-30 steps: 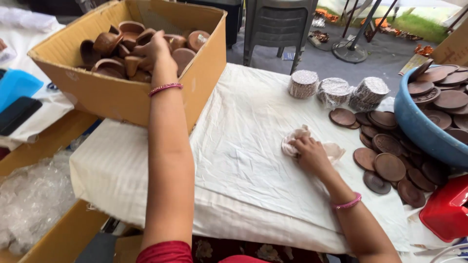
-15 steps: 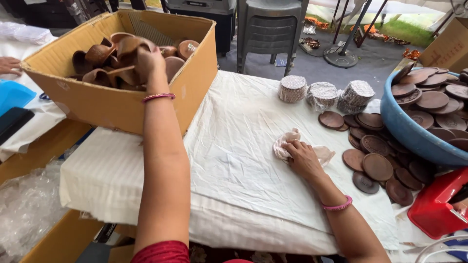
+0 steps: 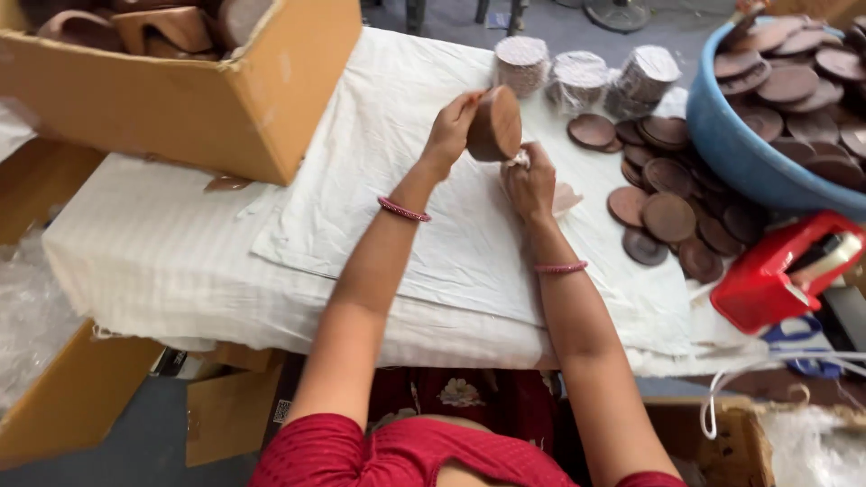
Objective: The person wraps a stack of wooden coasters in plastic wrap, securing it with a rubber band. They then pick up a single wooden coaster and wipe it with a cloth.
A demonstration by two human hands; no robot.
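My left hand (image 3: 453, 124) grips a round brown clay cup (image 3: 494, 124), lifted above the white cloth (image 3: 379, 198) with its flat bottom facing me. My right hand (image 3: 530, 184) is just below and to the right of the cup, closed on a small crumpled pale cloth (image 3: 564, 197) that touches the cup's lower edge. Both wrists wear pink bangles. Flat brown clay discs (image 3: 669, 216) lie scattered on the cloth to the right of my right hand.
A cardboard box (image 3: 180, 90) of brown clay cups stands at the left. A blue tub (image 3: 767, 153) of discs sits at the far right, a red tape dispenser (image 3: 783, 271) below it. Wrapped stacks of discs (image 3: 577, 77) stand at the back.
My left hand left the cardboard box and brought a clay cup over the cloth. My right hand lifted the small cloth up to meet it. The view tilted down and closer.
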